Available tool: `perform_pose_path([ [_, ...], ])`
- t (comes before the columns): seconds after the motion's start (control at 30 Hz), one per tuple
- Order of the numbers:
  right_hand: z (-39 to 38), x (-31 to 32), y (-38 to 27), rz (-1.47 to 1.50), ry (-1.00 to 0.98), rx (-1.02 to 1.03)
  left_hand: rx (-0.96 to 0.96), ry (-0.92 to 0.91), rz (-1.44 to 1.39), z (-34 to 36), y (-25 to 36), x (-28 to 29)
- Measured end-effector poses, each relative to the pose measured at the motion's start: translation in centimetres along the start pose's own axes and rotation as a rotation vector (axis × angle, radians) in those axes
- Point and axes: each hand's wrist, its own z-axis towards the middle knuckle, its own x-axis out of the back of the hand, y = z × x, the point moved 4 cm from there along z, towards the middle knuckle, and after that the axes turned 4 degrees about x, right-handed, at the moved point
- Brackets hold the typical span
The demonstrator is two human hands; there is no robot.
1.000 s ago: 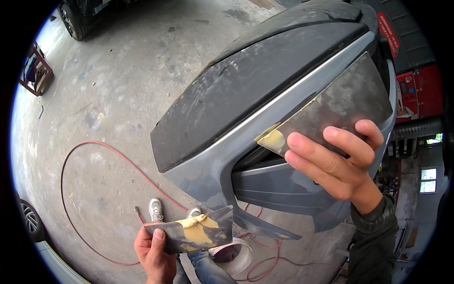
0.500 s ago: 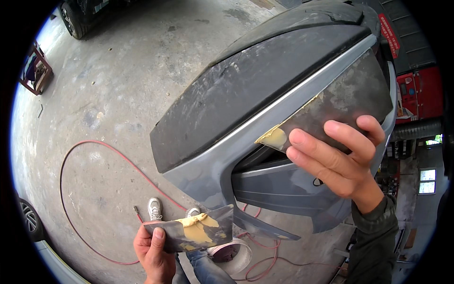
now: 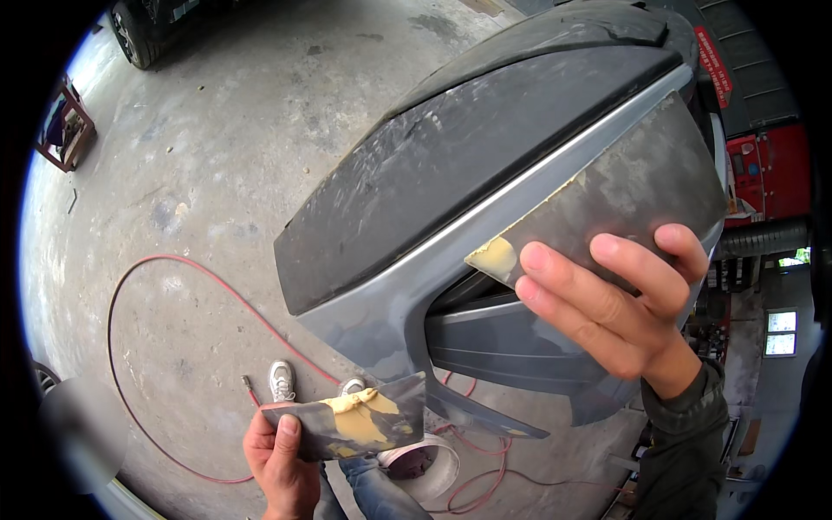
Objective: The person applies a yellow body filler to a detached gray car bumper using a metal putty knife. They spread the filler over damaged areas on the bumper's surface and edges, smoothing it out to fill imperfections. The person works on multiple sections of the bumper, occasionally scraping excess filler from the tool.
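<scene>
In my left hand (image 3: 282, 468) I grip a dark flat putty board (image 3: 316, 433) by its left end, thumb on top. A ridge and smears of yellow putty (image 3: 357, 418) lie on its face. My right hand (image 3: 628, 303), higher up and to the right, holds a wide dark spreader (image 3: 646, 173), fingers along its lower side and thumb hidden. Yellow putty coats its lower left corner and thinly lines its long upper edge. Behind it stands a grey and black car bumper (image 3: 364, 299). Whether the spreader touches the bumper, I cannot tell.
A red hose (image 3: 199, 267) loops over the concrete floor. Near my feet is a white bucket (image 3: 446, 464). A car wheel (image 3: 134, 39) shows at far left, below it a small rack (image 3: 69, 130). Red equipment (image 3: 771, 169) stands at right.
My right hand and the spreader have shifted slightly down and left. The left hand and putty board have barely moved. A blurred patch now covers part of the wheel at lower left.
</scene>
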Motion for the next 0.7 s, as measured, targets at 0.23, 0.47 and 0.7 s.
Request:
perform_pose_path([
  [0.23, -0.8, 0.3, 0.2, 0.001, -0.05, -0.002, 0.009, -0.003, 0.006, 0.1, -0.1, 0.0],
  [0.47, -0.5, 4.9, -0.3, -0.118, -0.09, 0.13, 0.025, 0.025, 0.002, 0.2, 0.1, 0.7],
  [0.7, 0.9, 10.5, -1.4, 0.057, -0.242, -0.16, 0.004, -0.065, 0.022, -0.2, 1.4, 0.6],
])
